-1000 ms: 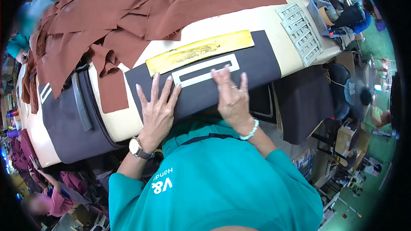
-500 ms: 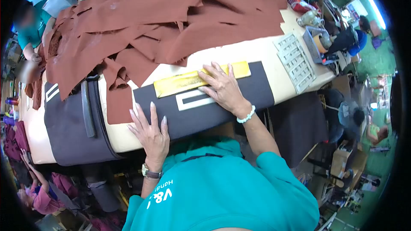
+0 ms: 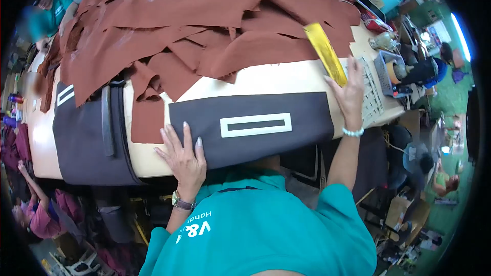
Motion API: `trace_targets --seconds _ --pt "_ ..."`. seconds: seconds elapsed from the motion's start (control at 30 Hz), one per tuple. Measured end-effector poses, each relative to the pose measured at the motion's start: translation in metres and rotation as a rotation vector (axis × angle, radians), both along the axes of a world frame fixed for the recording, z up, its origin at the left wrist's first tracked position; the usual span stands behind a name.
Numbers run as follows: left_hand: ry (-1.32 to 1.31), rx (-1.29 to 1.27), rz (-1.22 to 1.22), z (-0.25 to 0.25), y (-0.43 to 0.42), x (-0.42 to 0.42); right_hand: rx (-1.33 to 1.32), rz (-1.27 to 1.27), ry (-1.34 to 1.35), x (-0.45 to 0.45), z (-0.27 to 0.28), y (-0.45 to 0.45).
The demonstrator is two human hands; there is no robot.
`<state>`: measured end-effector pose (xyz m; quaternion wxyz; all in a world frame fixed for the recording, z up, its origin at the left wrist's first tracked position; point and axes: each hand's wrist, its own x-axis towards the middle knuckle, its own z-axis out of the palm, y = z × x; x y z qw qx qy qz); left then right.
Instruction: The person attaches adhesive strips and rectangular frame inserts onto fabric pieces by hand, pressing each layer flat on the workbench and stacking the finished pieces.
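Low in the frame, the left hand [image 3: 185, 164] rests spread on the dark panel [image 3: 255, 148], beside its white rectangular frame [image 3: 255, 125]. Right of centre, the right hand [image 3: 351, 97] holds the yellow strip [image 3: 326, 53] above the bench [image 3: 204, 88], near brown sheets [image 3: 204, 30].

Head-worn view (forward, steeply down)
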<state>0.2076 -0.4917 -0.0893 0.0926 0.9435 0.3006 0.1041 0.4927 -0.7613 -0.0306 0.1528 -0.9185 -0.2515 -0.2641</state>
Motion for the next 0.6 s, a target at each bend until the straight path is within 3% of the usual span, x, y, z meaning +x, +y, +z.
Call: trace_targets --seconds 0.03,0.13,0.17,0.2,0.3,0.33,0.4,0.47,0.53,0.57,0.6 --pt "0.01 -0.017 0.001 0.001 0.0 0.001 -0.059 -0.045 -0.07 0.002 -0.004 -0.002" --pt "-0.097 -0.038 -0.008 -0.004 0.001 -0.002 -0.222 -0.392 0.27 -0.057 -0.012 0.001" --pt "-0.137 -0.05 -0.026 -0.004 0.0 -0.003 -0.216 -0.337 0.221 -0.075 -0.031 -0.004" --pt "-0.179 -0.06 -0.046 -0.002 0.001 -0.004 -0.128 -0.312 0.07 -0.085 -0.051 -0.002" --pt "-0.465 -0.235 -0.175 0.005 0.007 -0.01 0.196 -0.149 0.27 -0.102 -0.052 0.008" --pt "-0.627 -0.401 -0.136 0.015 0.005 -0.012 0.33 -0.081 0.367 -0.102 -0.046 0.015" --pt "-0.722 -0.376 -0.035 0.048 0.008 -0.029 0.652 0.072 0.761 -0.094 -0.019 0.026" --pt "-0.785 -0.189 0.121 0.087 0.02 -0.063 0.896 0.431 0.799 -0.094 0.012 0.067" --pt "-0.852 0.117 0.421 0.126 0.04 -0.102 0.995 0.556 0.956 -0.104 0.054 0.122" --pt "-0.948 0.234 0.579 0.147 0.051 -0.116 0.965 0.664 0.991 -0.108 0.065 0.146" --pt "-1.043 0.328 0.584 0.166 0.063 -0.126 0.935 0.773 1.021 -0.112 0.073 0.171"
